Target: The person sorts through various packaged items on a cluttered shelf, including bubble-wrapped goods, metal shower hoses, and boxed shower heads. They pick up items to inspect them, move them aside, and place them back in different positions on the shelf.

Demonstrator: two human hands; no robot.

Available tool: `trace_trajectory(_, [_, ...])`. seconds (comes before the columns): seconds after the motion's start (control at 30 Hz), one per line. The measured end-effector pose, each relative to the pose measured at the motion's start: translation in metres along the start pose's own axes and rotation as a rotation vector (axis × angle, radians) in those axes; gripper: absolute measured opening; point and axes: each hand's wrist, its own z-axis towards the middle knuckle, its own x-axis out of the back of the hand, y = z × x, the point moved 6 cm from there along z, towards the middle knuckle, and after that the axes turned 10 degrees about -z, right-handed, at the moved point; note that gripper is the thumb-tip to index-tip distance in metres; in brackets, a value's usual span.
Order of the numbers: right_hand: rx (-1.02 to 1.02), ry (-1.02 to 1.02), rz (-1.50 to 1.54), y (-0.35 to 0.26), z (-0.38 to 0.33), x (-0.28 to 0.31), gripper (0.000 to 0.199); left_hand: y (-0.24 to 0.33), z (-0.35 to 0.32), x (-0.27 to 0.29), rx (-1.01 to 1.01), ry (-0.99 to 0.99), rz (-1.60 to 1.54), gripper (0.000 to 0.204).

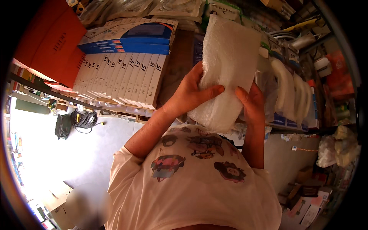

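Observation:
A flat, whitish bubble-wrap package (230,50) is held up in front of my chest, tilted, with its long side running away from me. My left hand (199,90) grips its left edge, the thumb lying across the near face and the fingers behind. On the opposite edge my right hand (251,101) holds it the same way, thumb on top. Whatever the wrap contains cannot be made out. Just left of the package, a row of white boxes (126,76) stands on the shelf, with blue and white boxes (145,42) lying over them.
A big orange-red box (50,42) fills the shelf's left end. Curved white pieces in clear bags (283,82) lie to the right. Clear packets (176,9) line the back. On the floor at left are a coiled black cable (85,119) and a dark bag (63,126). Cartons (306,203) sit lower right.

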Motion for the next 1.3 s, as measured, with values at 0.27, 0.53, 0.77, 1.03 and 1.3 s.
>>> trace_trajectory(0.27, [-0.038,0.085,0.085,0.005,-0.002,-0.023,0.045,0.01,-0.012,0.01,-0.023,-0.007,0.012,0.066])
trace_trajectory(0.53, [0.106,0.199,0.005,-0.004,-0.005,-0.039,0.043,0.019,-0.03,0.016,0.032,-0.046,0.017,0.066])
trace_trajectory(0.77, [0.047,0.18,0.007,-0.001,-0.007,-0.059,0.045,0.038,-0.043,0.033,-0.09,-0.035,0.021,0.066])
trace_trajectory(1.03, [0.208,-0.125,-0.034,-0.019,0.002,-0.097,0.043,0.073,-0.062,0.093,-0.065,0.11,0.027,0.061])
trace_trajectory(1.3, [0.201,-0.262,-0.139,-0.025,0.009,-0.127,0.036,0.116,-0.087,0.196,-0.157,0.364,0.102,0.051])
